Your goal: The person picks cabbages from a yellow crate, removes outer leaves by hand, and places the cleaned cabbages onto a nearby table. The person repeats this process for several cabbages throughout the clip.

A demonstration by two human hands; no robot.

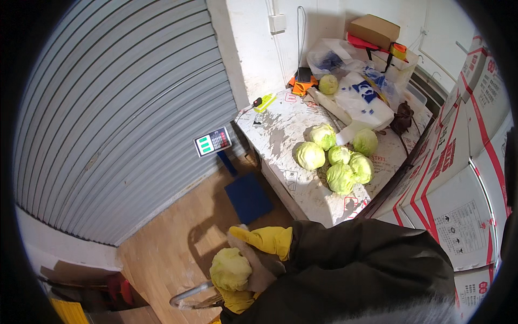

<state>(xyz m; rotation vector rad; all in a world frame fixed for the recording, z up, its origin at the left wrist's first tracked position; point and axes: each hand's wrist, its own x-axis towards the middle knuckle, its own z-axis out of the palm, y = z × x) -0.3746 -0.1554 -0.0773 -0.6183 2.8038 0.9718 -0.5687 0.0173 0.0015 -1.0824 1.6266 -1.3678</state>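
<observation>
A pale green head of iceberg lettuce (230,269) rests in my yellow-gloved left hand (236,300), which cups it from below. Against the lettuce's right side lies a blurred beige sheet (259,269), soft-looking; its material is unclear. My right hand (267,239), also in a yellow glove, has its fingers over the upper end of this sheet. Dark sleeves (364,259) cover both arms. To the upper right, several more lettuce heads (340,178) sit grouped on a white printed tabletop (279,137).
A platform scale with a blue plate (249,198) and a lit display (212,141) stands beside the table. Plastic bags (364,97) and a cardboard box (374,30) occupy the table's far end. Stacked white cartons (457,178) rise at right. A bent metal tube (190,295) is below left.
</observation>
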